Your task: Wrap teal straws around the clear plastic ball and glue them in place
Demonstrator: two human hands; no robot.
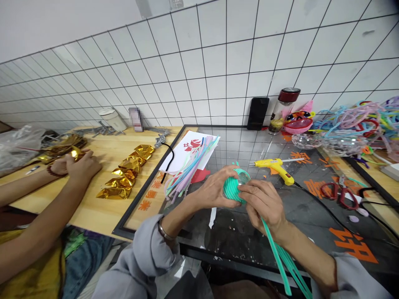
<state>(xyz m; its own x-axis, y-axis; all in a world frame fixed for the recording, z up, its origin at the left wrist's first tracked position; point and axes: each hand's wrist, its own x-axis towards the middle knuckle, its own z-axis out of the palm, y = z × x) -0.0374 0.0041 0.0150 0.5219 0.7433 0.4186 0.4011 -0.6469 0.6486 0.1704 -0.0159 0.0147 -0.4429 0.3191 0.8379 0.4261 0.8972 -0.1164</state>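
Held up over the dark glass board is a clear ball (231,189) partly wound with teal-green strips. My left hand (212,187) is closed round its left side, thumb below and fingers above. On the right side, the fingers of my right hand (267,204) are pinched together against the ball and the strip. Long loose teal strips (276,258) hang down from under my right hand toward the board's front edge. The exact fingertip contact of my right hand is partly hidden.
Behind the ball lies a yellow glue gun (276,164). Red scissors (341,194) are at the right, and pastel strips (193,166) lie on white paper at the left. A bottle (282,110) and phone (258,113) lean near the wall. Another person's hands (79,164) handle gold foil.
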